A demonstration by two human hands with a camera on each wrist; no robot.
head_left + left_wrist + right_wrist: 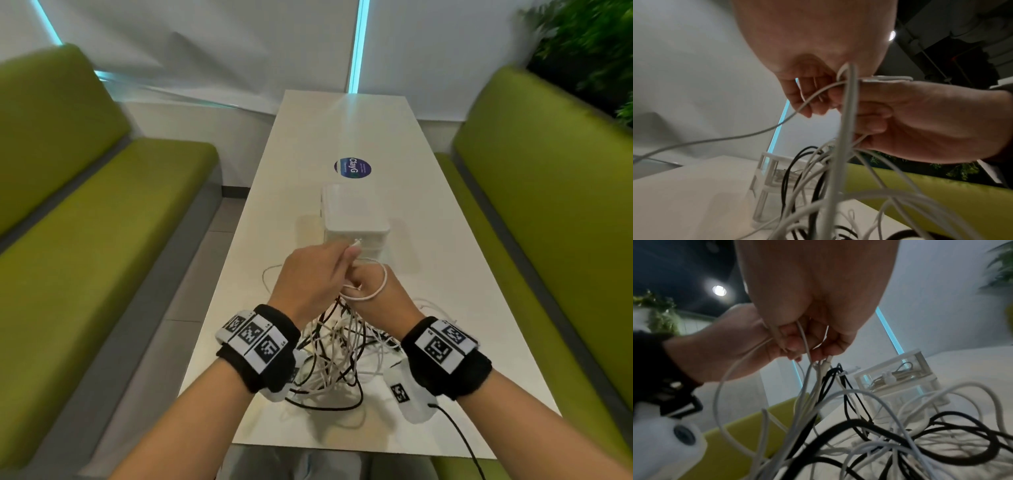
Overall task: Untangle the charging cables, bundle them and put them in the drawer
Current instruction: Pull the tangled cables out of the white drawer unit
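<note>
Cables [337, 356] hang limp, light and snag-prone from both fists, left hand [308, 274] pinching a white plug end, right hand [376, 291] clutching looped strands; best gripped near plugs.

A long white surface [445, 274] is running between two green benches [102, 240]. A small white drawer unit [354, 219] is standing on it near the middle, a round blue sticker [352, 168] is lying beyond, and tangled white and black cables [335, 370] are resting at the near end.
</note>
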